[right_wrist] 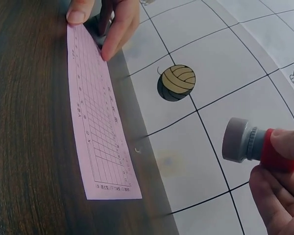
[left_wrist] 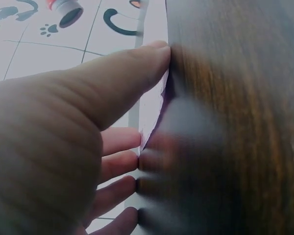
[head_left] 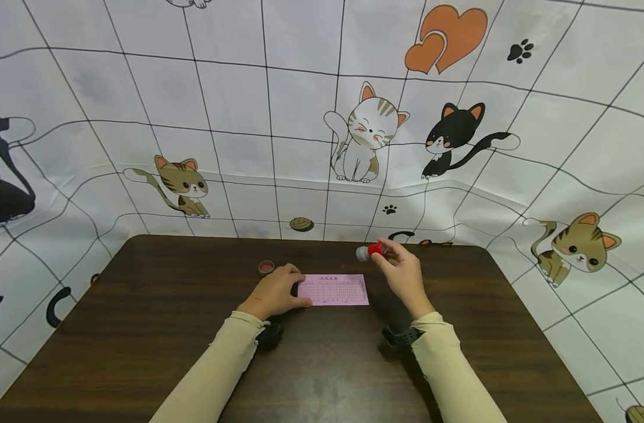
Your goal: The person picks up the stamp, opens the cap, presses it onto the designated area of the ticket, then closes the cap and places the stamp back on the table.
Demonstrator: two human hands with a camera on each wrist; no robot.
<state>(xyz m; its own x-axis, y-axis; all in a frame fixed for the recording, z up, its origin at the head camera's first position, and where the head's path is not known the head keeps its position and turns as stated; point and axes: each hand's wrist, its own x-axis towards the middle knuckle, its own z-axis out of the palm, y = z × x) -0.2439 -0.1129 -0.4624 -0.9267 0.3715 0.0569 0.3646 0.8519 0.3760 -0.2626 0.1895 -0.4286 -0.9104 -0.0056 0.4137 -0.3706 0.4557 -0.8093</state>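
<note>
My right hand holds a stamp by its red handle, between thumb and fingers, raised above the table's back right part. The stamp's grey round end points left in the head view. A pink printed form with a ruled grid lies on the table. At its left end, my left hand presses it with thumb and fingertips extended, the thumb at the near corner. Just behind the left hand sits a small round cap, reddish inside.
The dark wooden table ends at the back against a white sheet printed with cats and a grid. Dark bands are on both wrists.
</note>
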